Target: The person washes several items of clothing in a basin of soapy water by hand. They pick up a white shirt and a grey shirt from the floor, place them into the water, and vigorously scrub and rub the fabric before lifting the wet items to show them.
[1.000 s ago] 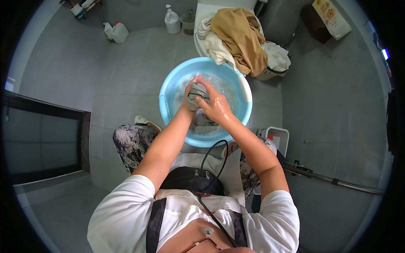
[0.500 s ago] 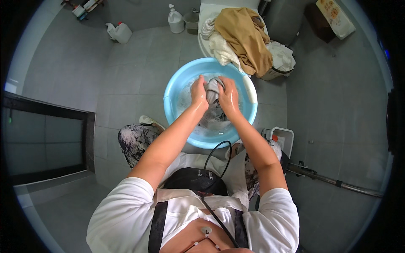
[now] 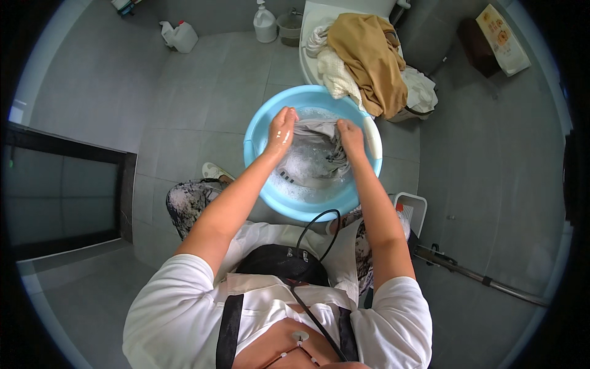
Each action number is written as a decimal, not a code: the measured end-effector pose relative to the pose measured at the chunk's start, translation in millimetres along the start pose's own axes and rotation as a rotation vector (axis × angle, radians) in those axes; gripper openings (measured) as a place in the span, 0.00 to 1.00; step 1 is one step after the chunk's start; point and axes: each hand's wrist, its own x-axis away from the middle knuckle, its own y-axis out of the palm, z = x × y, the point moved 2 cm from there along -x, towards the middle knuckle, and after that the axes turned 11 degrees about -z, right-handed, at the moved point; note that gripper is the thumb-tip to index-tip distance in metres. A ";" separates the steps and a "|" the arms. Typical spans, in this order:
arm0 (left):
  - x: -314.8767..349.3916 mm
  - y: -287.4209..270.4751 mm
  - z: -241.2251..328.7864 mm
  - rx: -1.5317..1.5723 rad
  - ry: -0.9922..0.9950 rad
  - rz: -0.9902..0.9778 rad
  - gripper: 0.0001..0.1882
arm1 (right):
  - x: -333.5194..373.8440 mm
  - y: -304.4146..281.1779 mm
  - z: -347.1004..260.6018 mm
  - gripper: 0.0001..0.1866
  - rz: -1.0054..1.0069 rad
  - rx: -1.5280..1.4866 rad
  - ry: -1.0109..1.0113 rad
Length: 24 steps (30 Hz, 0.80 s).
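A light blue plastic basin (image 3: pixel 251 132) holds sudsy water. In it lies a wet grey garment (image 3: pixel 316 129) with dark printed patches, its top edge stretched between my two hands and the rest sunk in the foam. My left hand (image 3: pixel 283 130), streaked with suds, is closed on the left end of that edge. Gripping the other end is my right hand (image 3: pixel 351 140), near the basin's right side. A white bar-shaped piece (image 3: pixel 372 138) lies along the basin's right rim.
Behind the basin, a toilet (image 3: pixel 312 64) bears a brown garment (image 3: pixel 369 58) and a cream knitted cloth (image 3: pixel 335 74). A lined waste bin (image 3: pixel 420 92) stands beside it. A pump bottle (image 3: pixel 265 24) and a white jug (image 3: pixel 182 38) are farther back. A metal pole (image 3: pixel 473 270) lies right.
My hands have moved apart, and the garment, bunched between them before, is now spread out along its edge. The whole view has shifted slightly.
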 end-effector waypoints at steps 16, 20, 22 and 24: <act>7.0 32.8 -51.4 -0.795 -0.351 -0.441 0.18 | 10.4 35.0 31.1 0.20 -0.637 0.968 0.267; -11.6 31.5 -111.5 -0.842 -0.278 -0.613 0.17 | -0.9 41.3 68.3 0.18 -0.689 1.016 0.237; -11.4 28.7 -95.5 -0.183 -0.436 -0.328 0.18 | -0.9 38.7 59.4 0.18 -0.573 1.011 0.274; -9.3 30.0 -85.0 0.282 -0.457 -0.108 0.19 | -2.7 36.1 39.1 0.19 -0.455 0.867 0.252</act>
